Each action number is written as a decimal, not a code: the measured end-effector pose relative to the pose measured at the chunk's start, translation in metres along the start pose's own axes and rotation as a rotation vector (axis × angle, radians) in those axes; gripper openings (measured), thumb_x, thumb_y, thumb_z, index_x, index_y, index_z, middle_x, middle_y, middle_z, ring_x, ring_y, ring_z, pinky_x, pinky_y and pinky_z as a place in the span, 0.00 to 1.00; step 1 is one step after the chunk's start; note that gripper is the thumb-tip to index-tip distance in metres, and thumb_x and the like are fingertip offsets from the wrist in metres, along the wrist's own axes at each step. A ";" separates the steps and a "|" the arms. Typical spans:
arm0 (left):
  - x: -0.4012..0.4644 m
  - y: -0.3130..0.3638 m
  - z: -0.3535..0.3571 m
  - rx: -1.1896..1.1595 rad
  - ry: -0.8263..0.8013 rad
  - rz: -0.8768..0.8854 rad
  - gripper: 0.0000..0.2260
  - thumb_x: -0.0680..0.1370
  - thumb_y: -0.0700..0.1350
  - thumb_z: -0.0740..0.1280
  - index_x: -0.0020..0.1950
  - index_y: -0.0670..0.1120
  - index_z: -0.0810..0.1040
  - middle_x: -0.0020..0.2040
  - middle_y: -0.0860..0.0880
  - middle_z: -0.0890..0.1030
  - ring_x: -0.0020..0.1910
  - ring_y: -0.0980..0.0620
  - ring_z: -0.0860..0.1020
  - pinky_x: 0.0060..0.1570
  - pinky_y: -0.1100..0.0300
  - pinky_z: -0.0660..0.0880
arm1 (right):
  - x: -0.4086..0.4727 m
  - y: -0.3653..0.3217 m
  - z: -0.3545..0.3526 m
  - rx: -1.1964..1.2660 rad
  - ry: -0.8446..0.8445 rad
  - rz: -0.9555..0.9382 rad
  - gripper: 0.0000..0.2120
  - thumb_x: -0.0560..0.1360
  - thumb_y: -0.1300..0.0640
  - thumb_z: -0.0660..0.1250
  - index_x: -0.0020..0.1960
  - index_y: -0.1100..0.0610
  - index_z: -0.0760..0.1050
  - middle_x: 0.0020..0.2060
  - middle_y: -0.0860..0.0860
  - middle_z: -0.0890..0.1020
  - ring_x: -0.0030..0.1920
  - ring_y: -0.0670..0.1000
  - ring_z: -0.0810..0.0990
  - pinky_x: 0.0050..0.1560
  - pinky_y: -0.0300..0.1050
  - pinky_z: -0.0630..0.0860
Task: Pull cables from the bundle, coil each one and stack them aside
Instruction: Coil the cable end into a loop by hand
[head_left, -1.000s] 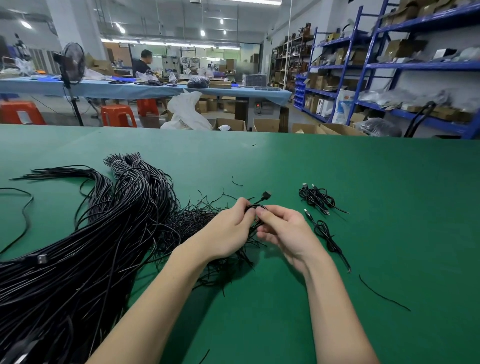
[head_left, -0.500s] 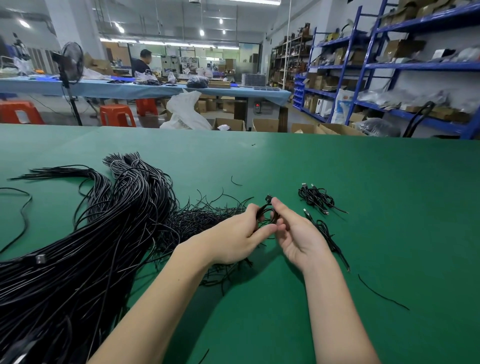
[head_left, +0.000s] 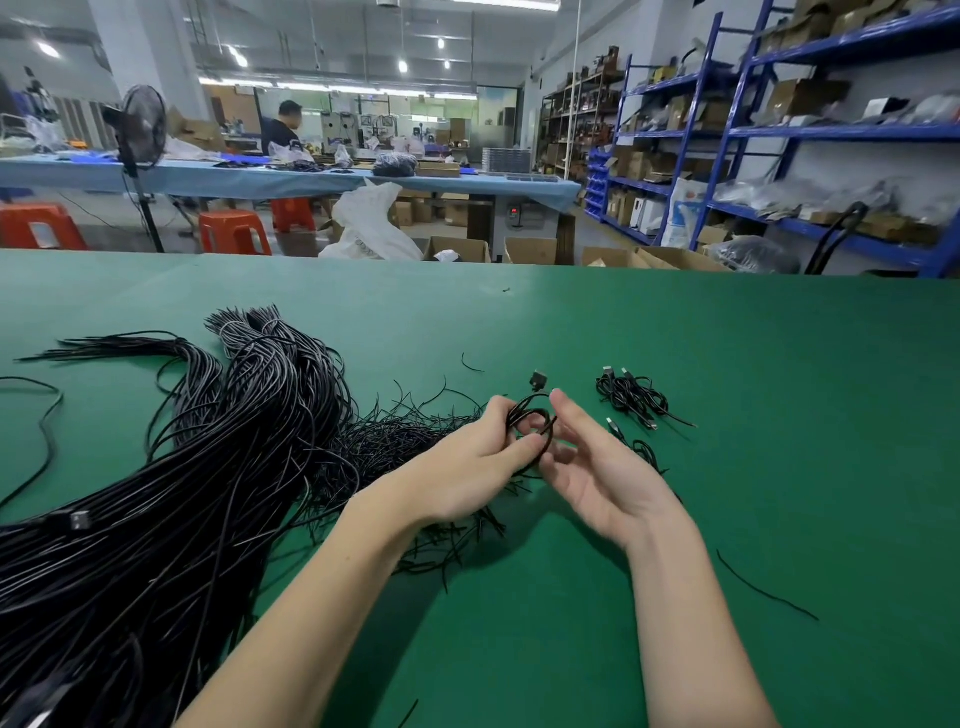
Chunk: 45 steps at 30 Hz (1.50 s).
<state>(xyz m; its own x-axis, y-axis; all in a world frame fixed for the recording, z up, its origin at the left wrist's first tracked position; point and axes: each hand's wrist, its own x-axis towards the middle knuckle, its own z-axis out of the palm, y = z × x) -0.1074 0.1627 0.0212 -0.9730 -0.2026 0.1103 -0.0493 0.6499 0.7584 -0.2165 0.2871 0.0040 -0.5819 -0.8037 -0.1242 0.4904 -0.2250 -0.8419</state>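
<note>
A large bundle of black cables (head_left: 171, 493) sprawls across the left of the green table (head_left: 675, 338). My left hand (head_left: 467, 467) pinches a small coil of black cable (head_left: 532, 421), whose plug (head_left: 538, 380) sticks up just above it. Palm up, my right hand (head_left: 597, 467) sits beside the coil, its fingers extended and fingertips touching the loop. A pile of coiled cables (head_left: 631, 397) lies to the right, and one more coiled cable (head_left: 641, 447) lies just behind my right hand.
Loose thin wire ends (head_left: 415, 431) fan out under my left hand. Short wire scraps (head_left: 763, 590) lie at the right and far middle. A single cable (head_left: 47, 431) curls at the far left. Beyond the table edge stand boxes, stools and blue shelving.
The coil has grown into a clear loop and the plug now points upward. My right hand has opened, turning palm up beside the coil.
</note>
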 end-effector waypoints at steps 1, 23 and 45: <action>0.000 0.000 0.000 0.048 -0.006 -0.005 0.07 0.85 0.54 0.58 0.52 0.52 0.64 0.41 0.55 0.72 0.39 0.59 0.71 0.44 0.56 0.69 | 0.000 -0.001 -0.002 -0.024 0.010 0.012 0.12 0.68 0.50 0.76 0.40 0.59 0.88 0.42 0.53 0.86 0.37 0.44 0.83 0.35 0.33 0.79; 0.005 0.007 0.023 0.378 0.175 -0.007 0.09 0.85 0.51 0.51 0.50 0.48 0.62 0.42 0.51 0.74 0.42 0.44 0.74 0.43 0.51 0.67 | 0.006 -0.008 0.011 0.074 0.234 -0.176 0.05 0.75 0.66 0.73 0.50 0.63 0.81 0.35 0.50 0.86 0.33 0.44 0.82 0.38 0.34 0.80; 0.003 0.006 0.017 0.058 0.084 -0.080 0.16 0.86 0.56 0.51 0.44 0.47 0.63 0.36 0.49 0.72 0.35 0.51 0.69 0.37 0.53 0.66 | 0.001 -0.007 0.002 0.129 0.168 -0.089 0.13 0.64 0.63 0.76 0.47 0.61 0.80 0.37 0.51 0.84 0.33 0.44 0.82 0.33 0.32 0.79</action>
<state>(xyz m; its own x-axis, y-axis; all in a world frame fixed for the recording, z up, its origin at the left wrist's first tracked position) -0.1144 0.1784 0.0152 -0.9434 -0.3141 0.1064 -0.1409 0.6701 0.7288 -0.2190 0.2868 0.0107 -0.7209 -0.6772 -0.1476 0.5054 -0.3680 -0.7805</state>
